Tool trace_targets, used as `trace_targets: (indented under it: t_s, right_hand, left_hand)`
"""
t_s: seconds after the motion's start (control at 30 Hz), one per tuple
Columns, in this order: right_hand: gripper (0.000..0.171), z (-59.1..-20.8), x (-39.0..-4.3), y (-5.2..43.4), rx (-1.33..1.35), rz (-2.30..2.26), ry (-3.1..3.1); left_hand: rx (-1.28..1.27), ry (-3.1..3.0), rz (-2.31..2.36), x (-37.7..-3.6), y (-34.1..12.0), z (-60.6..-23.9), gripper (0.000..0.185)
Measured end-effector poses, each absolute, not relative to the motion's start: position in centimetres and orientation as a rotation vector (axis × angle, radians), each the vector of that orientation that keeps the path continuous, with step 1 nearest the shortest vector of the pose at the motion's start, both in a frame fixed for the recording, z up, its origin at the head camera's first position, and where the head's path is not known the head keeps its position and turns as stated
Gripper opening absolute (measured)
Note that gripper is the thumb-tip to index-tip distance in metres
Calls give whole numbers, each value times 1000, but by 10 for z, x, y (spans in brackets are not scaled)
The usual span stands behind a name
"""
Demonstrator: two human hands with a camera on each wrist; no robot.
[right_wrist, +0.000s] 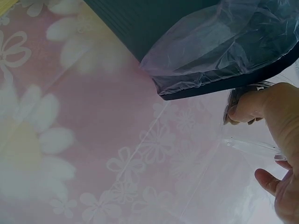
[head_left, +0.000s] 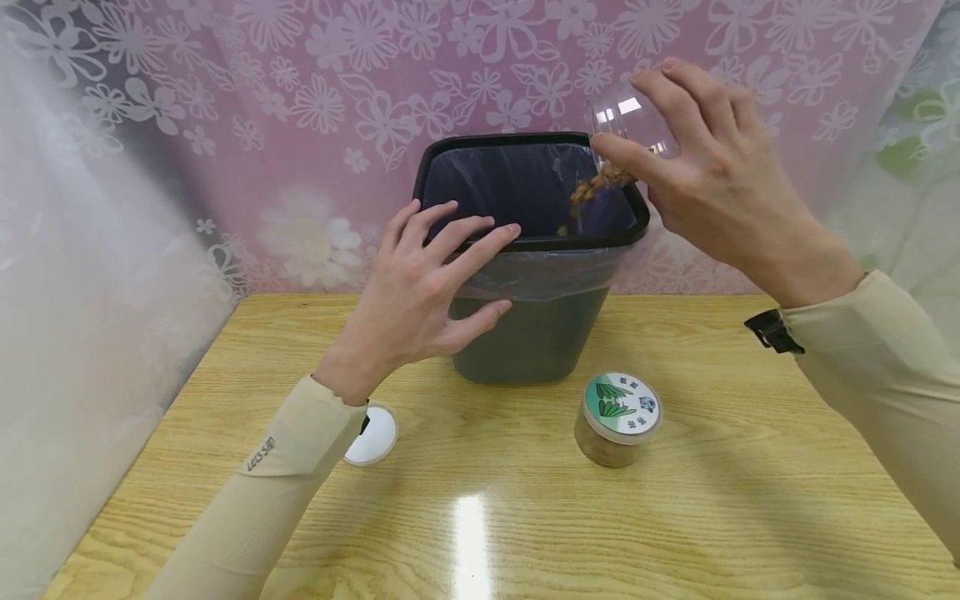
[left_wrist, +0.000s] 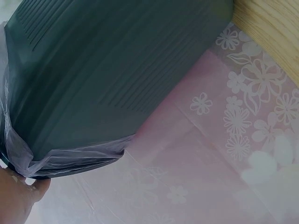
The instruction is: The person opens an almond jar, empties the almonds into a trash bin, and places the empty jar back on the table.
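The right hand [head_left: 720, 183] pinches a clear plastic round jar [head_left: 626, 125], tipped over the dark grey lined plastic bin [head_left: 525, 333] on the desk; brown crumbs [head_left: 592, 187] spill from it. The left hand [head_left: 427, 287], fingers spread, rests on the bin's near rim.

Wooden table [head_left: 480, 517] bears dark bin [head_left: 525, 333], lidded jar [head_left: 618, 419], white disc, perhaps lid [head_left: 372, 437]

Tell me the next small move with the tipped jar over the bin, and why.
Probably tip the clear jar a bit steeper: brown bits still cling at its mouth, falling into the lined bin. The right hand grips it; the left hand rests open at the rim.
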State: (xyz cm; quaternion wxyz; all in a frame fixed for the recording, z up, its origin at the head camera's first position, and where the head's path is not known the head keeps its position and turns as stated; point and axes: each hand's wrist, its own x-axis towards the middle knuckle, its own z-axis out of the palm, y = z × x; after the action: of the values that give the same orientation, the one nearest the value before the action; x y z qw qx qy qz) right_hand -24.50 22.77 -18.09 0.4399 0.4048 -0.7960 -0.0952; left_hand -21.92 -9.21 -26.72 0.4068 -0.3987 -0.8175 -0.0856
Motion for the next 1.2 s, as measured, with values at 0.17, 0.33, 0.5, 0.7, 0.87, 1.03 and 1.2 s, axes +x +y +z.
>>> trace_targets:
  t_s: [0.17,0.33,0.5,0.7,0.87,1.03,1.2]
  right_hand:
    - [71,-180,-245,228,1013,-224,-1971]
    - [65,-180,-247,228,1030,-216,-1948]
    - [60,-179,-250,229,1044,-240,-1909]
    - [68,-179,-252,233,1061,-279,-1917]
    - [74,-179,-253,234,1064,-294,-1927]
    - [74,-179,-253,234,1064,-312,-1914]
    - [72,-180,-255,232,1084,-346,-1882]
  left_hand:
    - [-1006,-2059,-210,-220,-92,-267,65]
    - [-1005,-2057,-205,-220,-92,-268,65]
    - [-1001,-2062,-212,-220,-92,-269,65]
    - [-1000,-2059,-209,-220,-92,-268,65]
    - [-1002,-2057,-208,-220,-92,-268,65]
    - [-1005,-2050,-211,-221,-91,-268,65]
    - [-1003,-2051,-212,-221,-91,-268,65]
